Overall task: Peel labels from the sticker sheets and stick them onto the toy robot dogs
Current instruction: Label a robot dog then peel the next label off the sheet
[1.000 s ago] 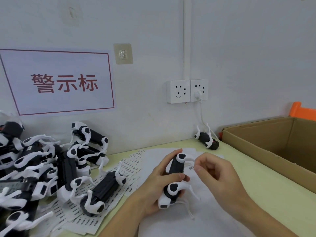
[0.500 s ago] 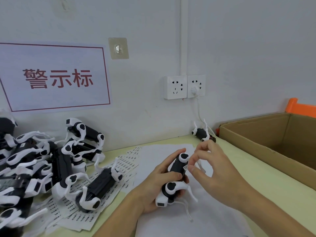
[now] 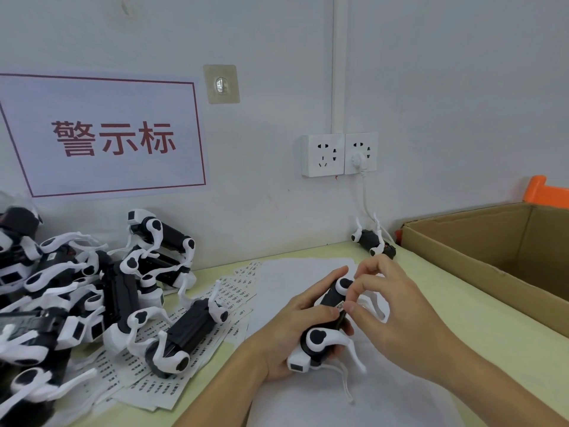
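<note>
The right hand's fingers press a small label onto the black body of the toy dog, which the left hand grips above the tabletop. Sticking is under way; next comes smoothing it flat. Sticker sheets lie at nine o'clock.

Even, soft, fairly bright light fills the scene, with a cool bluish cast on the pale painted wall. Shadows are faint, only a soft one under the heap of black-and-white plastic toy dogs left of the wall's white double socket. Wide-angle bending bows straight lines toward the frame edges; fine detail is slightly soft throughout.
</note>
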Action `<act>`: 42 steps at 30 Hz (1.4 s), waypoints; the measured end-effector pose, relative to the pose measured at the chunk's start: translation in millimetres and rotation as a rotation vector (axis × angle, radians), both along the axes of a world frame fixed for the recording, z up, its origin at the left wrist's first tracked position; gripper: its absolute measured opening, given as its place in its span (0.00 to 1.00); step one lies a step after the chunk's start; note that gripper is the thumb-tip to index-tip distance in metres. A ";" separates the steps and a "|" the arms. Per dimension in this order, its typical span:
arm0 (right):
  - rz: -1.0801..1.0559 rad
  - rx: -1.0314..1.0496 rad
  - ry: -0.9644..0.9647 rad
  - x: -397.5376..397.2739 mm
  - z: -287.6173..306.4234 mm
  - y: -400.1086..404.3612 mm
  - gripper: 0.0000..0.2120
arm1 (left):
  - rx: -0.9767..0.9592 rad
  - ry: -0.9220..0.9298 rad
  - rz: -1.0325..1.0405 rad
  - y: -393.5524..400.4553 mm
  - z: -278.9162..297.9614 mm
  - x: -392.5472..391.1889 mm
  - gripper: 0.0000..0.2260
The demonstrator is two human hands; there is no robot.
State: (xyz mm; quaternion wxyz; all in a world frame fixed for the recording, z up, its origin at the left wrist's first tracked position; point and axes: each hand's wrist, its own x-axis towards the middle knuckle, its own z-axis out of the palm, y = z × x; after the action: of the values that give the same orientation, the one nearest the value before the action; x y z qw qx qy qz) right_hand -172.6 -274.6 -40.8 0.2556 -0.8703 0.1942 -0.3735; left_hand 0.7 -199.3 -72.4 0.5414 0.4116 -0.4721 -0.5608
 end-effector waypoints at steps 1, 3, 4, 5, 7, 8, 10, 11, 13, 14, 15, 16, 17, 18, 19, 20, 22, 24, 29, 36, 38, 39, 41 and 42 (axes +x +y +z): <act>-0.001 0.000 0.002 -0.1 -0.1 -0.2 0.12 | 0.000 -0.001 0.002 0.1 -0.1 0.0 0.28; -0.005 -0.003 0.005 0.1 -0.4 -0.2 0.12 | 0.001 -0.001 0.002 0.4 -0.4 -0.3 0.28; -0.007 -0.005 0.004 0.1 -0.4 -0.1 0.12 | 0.002 0.000 0.003 0.4 -0.2 -0.5 0.28; -0.009 -0.009 0.004 0.4 -0.2 -0.1 0.12 | 0.004 0.002 0.003 0.6 0.2 -0.7 0.28; -0.011 -0.020 0.003 0.6 -0.2 -0.1 0.13 | 0.003 0.005 0.007 1.0 0.8 -1.0 0.29; -0.011 -0.027 0.005 0.6 -0.3 -0.2 0.13 | 0.003 0.004 0.010 1.0 1.2 -1.3 0.29; -0.014 -0.048 0.011 0.2 -1.1 -0.2 0.13 | 0.004 0.002 0.019 1.3 1.9 -2.2 0.29; -0.017 -0.061 0.013 0.2 -1.3 -0.1 0.13 | 0.005 0.001 0.024 1.3 2.3 -2.5 0.29; -0.023 -0.082 0.006 0.3 -1.8 0.2 0.13 | 0.003 0.000 0.032 1.5 3.0 -3.1 0.29; -0.025 -0.088 0.003 0.4 -1.9 0.2 0.12 | 0.002 0.001 0.033 1.6 3.3 -3.4 0.29; -0.027 -0.093 0.001 0.6 -2.1 0.2 0.12 | 0.000 0.004 0.032 1.8 3.4 -3.7 0.29; -0.030 -0.098 0.001 0.6 -2.4 0.1 0.12 | 0.000 0.007 0.030 2.1 3.8 -4.1 0.29; -0.033 -0.105 0.003 0.7 -2.8 0.0 0.12 | 0.000 0.009 0.029 2.4 4.1 -4.4 0.29; -0.037 -0.111 0.004 0.7 -3.3 -0.3 0.12 | -0.001 0.009 0.029 2.7 4.4 -4.6 0.29; -0.040 -0.116 0.003 0.5 -3.7 -0.5 0.12 | -0.002 0.007 0.030 3.0 4.6 -4.9 0.29; -0.043 -0.121 0.003 0.5 -3.9 -0.6 0.12 | -0.003 0.005 0.031 3.1 4.8 -5.1 0.29; -0.045 -0.130 0.006 0.3 -4.4 -0.6 0.11 | -0.008 -0.007 0.041 3.3 5.0 -5.6 0.29; -0.050 -0.142 0.016 0.1 -4.7 -0.9 0.11 | -0.014 -0.021 0.052 3.2 5.3 -6.2 0.29; -0.062 -0.155 0.030 0.0 -4.6 -2.1 0.10 | -0.016 -0.026 0.071 2.7 5.5 -6.8 0.28; -0.072 -0.178 0.033 -0.2 -4.5 -1.9 0.10 | -0.018 -0.044 0.086 3.0 5.2 -7.3 0.26; -0.073 -0.183 0.037 -0.4 -3.9 -1.3 0.10 | -0.021 -0.044 0.085 3.1 5.5 -7.3 0.26; -0.071 -0.183 0.039 -0.5 -3.6 -1.1 0.10 | -0.022 -0.045 0.086 3.2 5.6 -7.4 0.26; -0.072 -0.186 0.045 -1.0 -3.0 -0.9 0.10 | -0.025 -0.054 0.090 3.2 5.7 -8.0 0.25; -0.073 -0.190 0.049 -1.3 -2.6 -0.8 0.09 | -0.027 -0.059 0.091 3.2 5.7 -8.4 0.25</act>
State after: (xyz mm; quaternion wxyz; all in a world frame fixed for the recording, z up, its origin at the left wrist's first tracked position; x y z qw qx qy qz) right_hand -173.9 -275.4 -43.4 0.1534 -0.8918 0.1958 -0.3780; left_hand -7.7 -196.1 -66.7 0.5577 0.4417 -0.4761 -0.5168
